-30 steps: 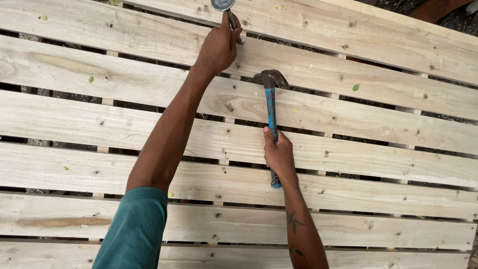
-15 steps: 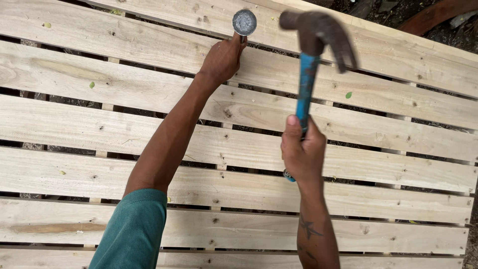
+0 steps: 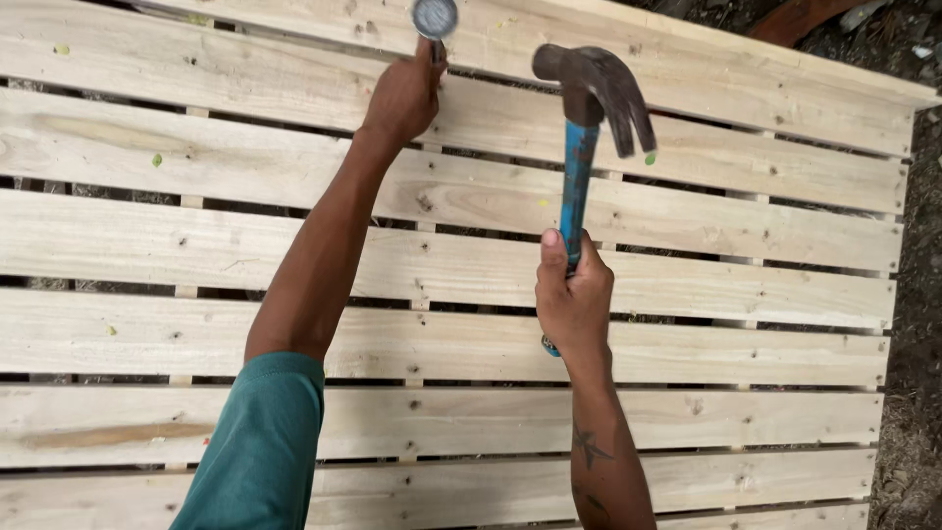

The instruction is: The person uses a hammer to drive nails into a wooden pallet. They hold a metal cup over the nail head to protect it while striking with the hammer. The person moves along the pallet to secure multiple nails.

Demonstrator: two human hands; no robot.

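Since half a second ago, little has shifted: right hand (image 3: 574, 299) stays clenched on the blue-handled claw hammer (image 3: 587, 128), raised above the slatted wooden pallet (image 3: 687, 226). Left hand (image 3: 402, 93) pinches a round-headed metal piece (image 3: 434, 18) at the pallet's far boards.

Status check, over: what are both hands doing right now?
Right hand grips raised blue-handled claw hammer. Left hand pinches round-headed metal nail on pale wooden slat panel. Nothing between them.
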